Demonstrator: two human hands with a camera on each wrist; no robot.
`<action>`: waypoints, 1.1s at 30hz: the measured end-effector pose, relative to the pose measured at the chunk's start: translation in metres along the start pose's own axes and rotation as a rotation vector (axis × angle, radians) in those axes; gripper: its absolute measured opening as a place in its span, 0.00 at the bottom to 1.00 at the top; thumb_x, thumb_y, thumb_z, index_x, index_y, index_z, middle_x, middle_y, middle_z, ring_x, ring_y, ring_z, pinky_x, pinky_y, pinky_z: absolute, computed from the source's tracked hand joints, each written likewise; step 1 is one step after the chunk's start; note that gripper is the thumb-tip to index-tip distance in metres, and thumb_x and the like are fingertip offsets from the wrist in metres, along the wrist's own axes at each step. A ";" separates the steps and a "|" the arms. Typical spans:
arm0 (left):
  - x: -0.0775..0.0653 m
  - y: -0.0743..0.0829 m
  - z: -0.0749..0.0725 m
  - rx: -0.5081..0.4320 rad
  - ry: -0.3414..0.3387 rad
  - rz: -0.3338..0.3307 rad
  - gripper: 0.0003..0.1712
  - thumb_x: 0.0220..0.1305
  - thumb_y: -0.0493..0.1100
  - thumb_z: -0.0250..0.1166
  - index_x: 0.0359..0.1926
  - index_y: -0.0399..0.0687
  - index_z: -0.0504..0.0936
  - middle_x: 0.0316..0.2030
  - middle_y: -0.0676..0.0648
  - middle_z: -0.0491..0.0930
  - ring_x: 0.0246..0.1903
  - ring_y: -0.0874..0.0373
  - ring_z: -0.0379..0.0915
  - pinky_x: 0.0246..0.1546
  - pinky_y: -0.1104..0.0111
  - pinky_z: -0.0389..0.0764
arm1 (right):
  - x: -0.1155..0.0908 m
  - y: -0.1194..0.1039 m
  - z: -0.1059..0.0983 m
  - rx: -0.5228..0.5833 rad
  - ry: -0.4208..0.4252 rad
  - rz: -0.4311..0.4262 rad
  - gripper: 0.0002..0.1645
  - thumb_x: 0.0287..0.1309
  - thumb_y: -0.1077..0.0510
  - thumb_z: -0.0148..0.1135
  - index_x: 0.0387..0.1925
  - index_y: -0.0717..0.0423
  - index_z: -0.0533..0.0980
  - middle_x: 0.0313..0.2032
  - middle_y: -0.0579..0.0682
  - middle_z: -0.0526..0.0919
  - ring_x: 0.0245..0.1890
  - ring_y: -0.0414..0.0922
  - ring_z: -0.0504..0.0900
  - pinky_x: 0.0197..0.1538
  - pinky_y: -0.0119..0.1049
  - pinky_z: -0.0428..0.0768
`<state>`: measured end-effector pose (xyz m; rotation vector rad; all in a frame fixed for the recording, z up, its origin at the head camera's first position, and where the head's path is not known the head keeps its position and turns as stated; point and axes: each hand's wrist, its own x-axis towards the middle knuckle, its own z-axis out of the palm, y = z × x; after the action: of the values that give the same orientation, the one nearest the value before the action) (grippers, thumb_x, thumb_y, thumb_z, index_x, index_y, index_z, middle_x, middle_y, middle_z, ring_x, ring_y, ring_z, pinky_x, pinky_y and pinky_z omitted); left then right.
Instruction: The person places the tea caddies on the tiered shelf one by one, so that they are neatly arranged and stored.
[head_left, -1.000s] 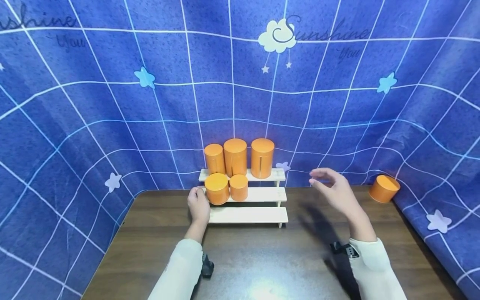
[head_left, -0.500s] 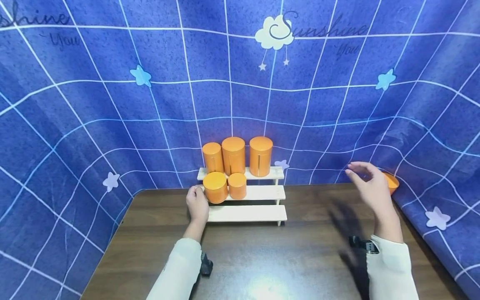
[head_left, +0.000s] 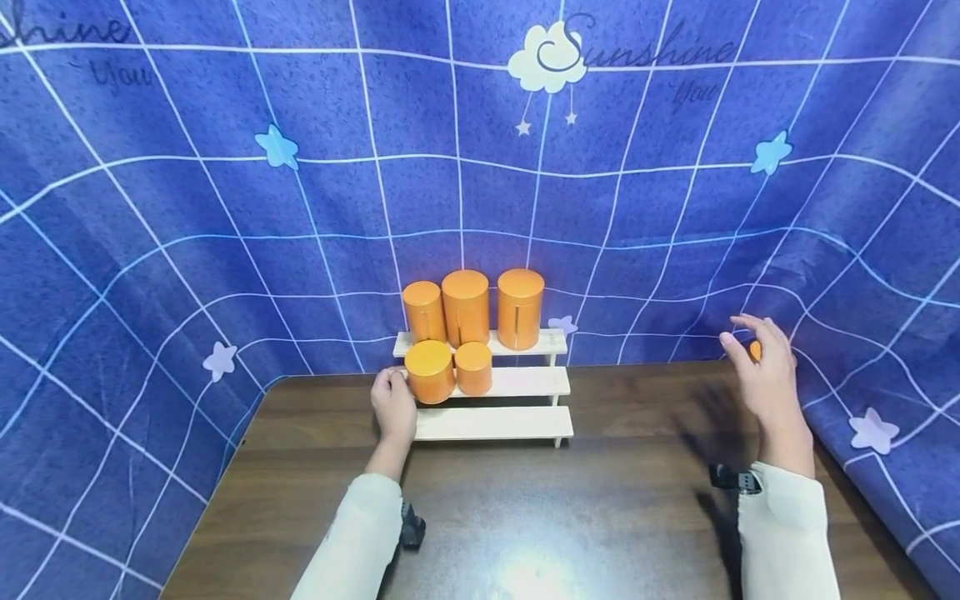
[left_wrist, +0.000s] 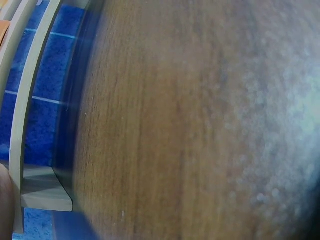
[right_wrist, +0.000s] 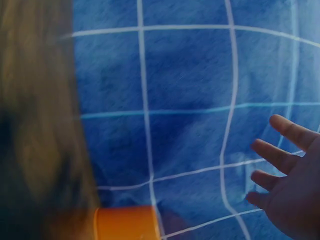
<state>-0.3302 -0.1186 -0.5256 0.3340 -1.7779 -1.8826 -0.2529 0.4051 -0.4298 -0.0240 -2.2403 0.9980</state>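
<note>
My left hand (head_left: 394,408) grips the left end of a cream wooden three-tier display stand (head_left: 492,423). In the left wrist view, a fingertip (left_wrist: 5,202) shows beside the end of the stand (left_wrist: 19,125). Three orange cylinders, among them the rightmost one (head_left: 520,310), stand on the top tier. The middle tier carries a wide orange cylinder (head_left: 429,372) and a smaller one (head_left: 473,369). Far to the right, my right hand (head_left: 771,375) is raised with fingers spread, holding nothing. Behind it an orange cylinder (head_left: 755,351) is mostly hidden; the right wrist view shows part of that cylinder (right_wrist: 127,224).
The brown wood-grain table (head_left: 600,517) extends in front of the stand. A blue cloth (head_left: 337,208) with white grid lines and stars hangs behind and along both sides.
My right hand has moved right, up to the lone orange cylinder, now mostly covering it, and its fingers have spread wider. My left hand has stayed at the stand.
</note>
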 end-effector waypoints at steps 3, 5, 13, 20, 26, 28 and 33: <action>0.000 -0.001 0.001 -0.002 0.006 0.001 0.15 0.76 0.37 0.50 0.30 0.45 0.77 0.20 0.57 0.70 0.18 0.66 0.66 0.21 0.74 0.70 | -0.002 0.013 0.000 -0.012 -0.027 -0.001 0.31 0.75 0.49 0.56 0.67 0.68 0.72 0.74 0.75 0.65 0.82 0.72 0.48 0.81 0.70 0.39; -0.001 -0.001 0.001 -0.001 0.010 0.004 0.15 0.75 0.37 0.50 0.30 0.45 0.78 0.20 0.56 0.71 0.18 0.66 0.66 0.21 0.74 0.70 | -0.003 0.022 -0.001 -0.038 -0.058 0.036 0.35 0.76 0.46 0.54 0.71 0.67 0.69 0.77 0.75 0.59 0.83 0.73 0.41 0.80 0.71 0.35; -0.004 -0.003 0.000 -0.003 0.013 -0.003 0.15 0.75 0.36 0.50 0.32 0.41 0.80 0.23 0.55 0.72 0.19 0.66 0.67 0.22 0.74 0.71 | -0.008 0.053 -0.005 0.065 -0.192 0.173 0.42 0.79 0.45 0.46 0.79 0.69 0.54 0.81 0.77 0.40 0.81 0.73 0.22 0.81 0.68 0.25; -0.001 -0.005 0.001 -0.006 0.008 0.004 0.15 0.76 0.36 0.50 0.33 0.40 0.79 0.23 0.55 0.72 0.19 0.67 0.66 0.22 0.74 0.70 | -0.011 0.072 -0.002 0.086 -0.199 0.281 0.45 0.77 0.42 0.46 0.80 0.69 0.53 0.82 0.75 0.33 0.81 0.72 0.19 0.81 0.67 0.25; 0.000 -0.002 0.001 0.001 0.010 -0.008 0.15 0.76 0.36 0.50 0.31 0.39 0.78 0.23 0.54 0.71 0.19 0.66 0.66 0.21 0.74 0.69 | -0.010 0.094 0.000 0.123 -0.170 0.377 0.44 0.76 0.43 0.46 0.78 0.69 0.56 0.83 0.69 0.28 0.77 0.73 0.10 0.77 0.68 0.15; 0.001 -0.001 0.001 0.009 0.012 -0.002 0.15 0.76 0.36 0.50 0.32 0.38 0.79 0.23 0.54 0.72 0.19 0.66 0.66 0.22 0.74 0.70 | -0.009 0.099 -0.001 0.118 -0.196 0.397 0.45 0.76 0.42 0.46 0.79 0.70 0.55 0.83 0.70 0.28 0.76 0.75 0.10 0.76 0.69 0.15; 0.002 0.000 0.001 -0.008 0.015 0.010 0.15 0.76 0.36 0.50 0.33 0.35 0.79 0.25 0.54 0.73 0.20 0.67 0.67 0.23 0.75 0.71 | -0.007 0.101 -0.001 0.036 -0.289 0.384 0.46 0.74 0.42 0.49 0.78 0.70 0.56 0.81 0.76 0.31 0.75 0.81 0.15 0.75 0.74 0.18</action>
<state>-0.3319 -0.1189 -0.5252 0.3350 -1.7591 -1.8754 -0.2710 0.4751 -0.5001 -0.3239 -2.5385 1.3134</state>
